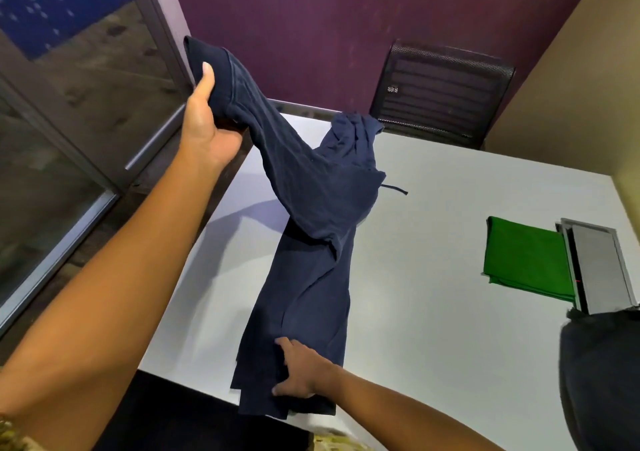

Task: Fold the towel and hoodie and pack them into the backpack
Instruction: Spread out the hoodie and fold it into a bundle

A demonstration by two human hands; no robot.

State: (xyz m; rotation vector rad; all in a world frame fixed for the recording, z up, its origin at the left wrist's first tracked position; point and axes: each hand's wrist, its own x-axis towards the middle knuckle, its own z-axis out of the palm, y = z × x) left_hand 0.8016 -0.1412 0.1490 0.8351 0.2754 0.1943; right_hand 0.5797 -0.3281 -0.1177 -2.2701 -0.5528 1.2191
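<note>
1. Navy hoodie (308,298) lies lengthwise on white surface (433,277), near edge hanging over the front.
2. Left hand (207,118) is raised at far left, fingers + thumb curled round the sleeve cuff.
3. Right hand (298,371) presses flat on hoodie's near end, fingers spread.
4. Folded green towel (526,263) sits at right, well apart from hoodie.
5. Black backpack (602,374) at near right edge.

Left arm (114,260) reaching up and forward, left hand (207,121) raised, gripping the hoodie (311,243) cuff, thumb pointing up. Right arm (398,412) lying low, right hand (301,371) pressing flat near the hoodie's hem, fingers spread.
</note>
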